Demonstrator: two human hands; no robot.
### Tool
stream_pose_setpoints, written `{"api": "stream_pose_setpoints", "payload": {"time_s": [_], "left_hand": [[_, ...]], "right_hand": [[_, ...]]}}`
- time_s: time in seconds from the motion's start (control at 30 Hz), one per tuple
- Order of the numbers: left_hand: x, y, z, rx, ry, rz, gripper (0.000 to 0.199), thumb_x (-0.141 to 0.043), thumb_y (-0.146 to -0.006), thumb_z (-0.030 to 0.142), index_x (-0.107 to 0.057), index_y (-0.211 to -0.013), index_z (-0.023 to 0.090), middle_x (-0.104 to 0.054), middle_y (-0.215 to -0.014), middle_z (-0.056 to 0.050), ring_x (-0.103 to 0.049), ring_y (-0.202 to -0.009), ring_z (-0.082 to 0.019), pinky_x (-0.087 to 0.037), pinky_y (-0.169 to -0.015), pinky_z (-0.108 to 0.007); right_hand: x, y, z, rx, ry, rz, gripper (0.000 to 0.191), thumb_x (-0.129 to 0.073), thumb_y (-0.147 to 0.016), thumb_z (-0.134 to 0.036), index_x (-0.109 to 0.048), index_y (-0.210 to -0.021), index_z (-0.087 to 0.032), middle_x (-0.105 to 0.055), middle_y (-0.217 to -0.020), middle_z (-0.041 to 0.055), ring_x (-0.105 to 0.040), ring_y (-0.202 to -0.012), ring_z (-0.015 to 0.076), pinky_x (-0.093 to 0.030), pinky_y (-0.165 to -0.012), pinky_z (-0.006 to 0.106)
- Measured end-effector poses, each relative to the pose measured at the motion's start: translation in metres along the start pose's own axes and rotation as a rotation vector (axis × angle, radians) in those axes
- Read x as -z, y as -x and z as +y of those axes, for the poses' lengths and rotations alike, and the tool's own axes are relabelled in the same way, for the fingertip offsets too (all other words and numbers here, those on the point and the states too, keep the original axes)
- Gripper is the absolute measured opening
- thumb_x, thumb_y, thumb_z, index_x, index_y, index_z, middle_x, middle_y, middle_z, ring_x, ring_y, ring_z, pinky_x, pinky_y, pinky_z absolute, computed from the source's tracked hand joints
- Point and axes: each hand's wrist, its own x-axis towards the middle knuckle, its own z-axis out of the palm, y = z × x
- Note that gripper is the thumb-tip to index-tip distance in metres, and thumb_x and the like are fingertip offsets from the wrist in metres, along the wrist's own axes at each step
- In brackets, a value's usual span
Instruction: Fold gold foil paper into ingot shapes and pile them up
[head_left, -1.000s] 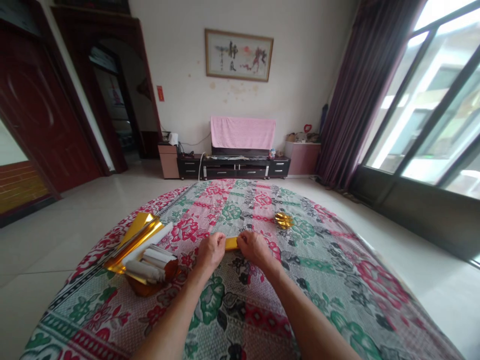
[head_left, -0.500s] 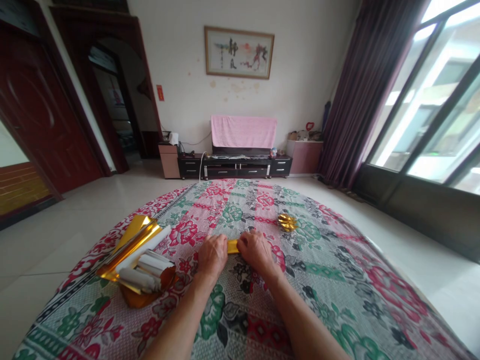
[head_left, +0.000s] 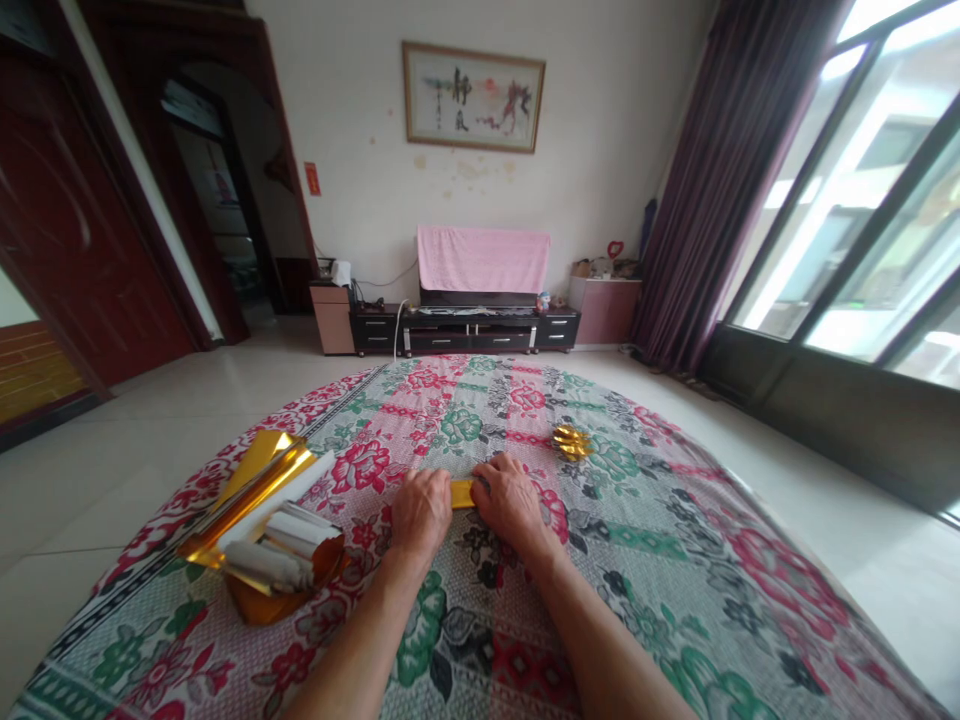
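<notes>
Between my two hands a narrow folded strip of gold foil paper [head_left: 463, 494] lies low over the patterned tablecloth [head_left: 645, 600]. My left hand [head_left: 422, 510] is closed on the strip's left end, its fingers curled. On the other end, my right hand [head_left: 510, 497] is closed too, thumb and fingers pressed onto the strip. Most of the strip is hidden under the hands; only its middle shows. Beyond my right hand sits a small bundle of folded gold foil pieces [head_left: 572, 442]. Left of my left hand are loose gold foil sheets [head_left: 274, 480] and silvery-white rolled pieces [head_left: 277, 555].
Past the far table edge stands a low black TV cabinet [head_left: 469, 335], with a pink cloth [head_left: 484, 260] draped over what stands on it. A purple curtain [head_left: 705, 180] and large windows [head_left: 847, 240] are on the right. Dark red doors [head_left: 82, 220] stand on the left.
The whole view has shifted slightly to the left and up. Both hands keep their grip on the gold strip, and the right hand's fingers have moved only a little.
</notes>
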Motion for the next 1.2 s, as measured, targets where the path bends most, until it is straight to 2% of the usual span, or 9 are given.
{"api": "stream_pose_setpoints", "payload": {"time_s": [0.33,0.57,0.77,0.97,1.1,1.2], "left_hand": [[-0.003,0.002,0.0,0.034,0.009,0.025,0.029,-0.034,-0.086,0.025,-0.063,-0.085,0.019,-0.056,-0.078,-0.01,-0.05,-0.085,-0.024,-0.039,-0.078,-0.036],[-0.007,-0.001,-0.006,-0.015,0.038,0.11,0.022,-0.041,-0.082,0.023,-0.061,-0.09,0.017,-0.053,-0.103,-0.013,-0.04,-0.11,-0.028,-0.032,-0.096,-0.041],[-0.014,-0.004,-0.01,-0.033,0.034,0.112,0.016,-0.042,-0.082,0.019,-0.057,-0.085,0.017,-0.054,-0.092,-0.01,-0.045,-0.102,-0.025,-0.039,-0.085,-0.039],[-0.02,-0.005,-0.012,-0.038,0.058,0.141,0.01,-0.044,-0.08,0.016,-0.053,-0.076,0.018,-0.054,-0.084,-0.008,-0.05,-0.09,-0.023,-0.041,-0.078,-0.036],[-0.024,-0.005,-0.014,-0.032,0.085,0.18,0.009,-0.045,-0.079,0.016,-0.052,-0.073,0.018,-0.054,-0.084,-0.008,-0.051,-0.09,-0.023,-0.041,-0.078,-0.036],[-0.026,-0.004,-0.015,-0.059,0.11,0.196,0.01,-0.045,-0.079,0.015,-0.051,-0.072,0.018,-0.055,-0.084,-0.008,-0.051,-0.093,-0.023,-0.041,-0.078,-0.036]], "right_hand": [[0.001,-0.002,-0.003,0.003,-0.031,-0.001,0.014,-0.049,-0.08,-0.024,-0.062,-0.085,-0.02,-0.054,-0.092,0.0068,-0.049,-0.085,0.018,-0.036,-0.077,0.028],[-0.002,-0.004,0.001,0.003,-0.056,0.01,0.012,-0.051,-0.078,-0.023,-0.062,-0.083,-0.02,-0.054,-0.093,0.0065,-0.048,-0.087,0.0185,-0.034,-0.076,0.028],[-0.002,-0.004,0.002,0.022,-0.073,0.019,0.013,-0.049,-0.079,-0.022,-0.062,-0.08,-0.019,-0.055,-0.091,0.0059,-0.047,-0.086,0.0177,-0.033,-0.075,0.027],[-0.004,-0.003,0.003,0.032,-0.093,0.028,0.014,-0.049,-0.079,-0.022,-0.062,-0.083,-0.02,-0.056,-0.094,0.0051,-0.048,-0.087,0.018,-0.032,-0.077,0.028],[-0.005,-0.002,0.002,0.099,-0.128,0.028,0.019,-0.046,-0.082,-0.024,-0.062,-0.092,-0.023,-0.056,-0.102,0.004,-0.047,-0.095,0.0191,-0.031,-0.082,0.03],[-0.006,-0.002,0.002,0.118,-0.15,0.023,0.019,-0.046,-0.08,-0.022,-0.062,-0.091,-0.023,-0.057,-0.104,0.0039,-0.047,-0.096,0.0191,-0.032,-0.082,0.031]]}}
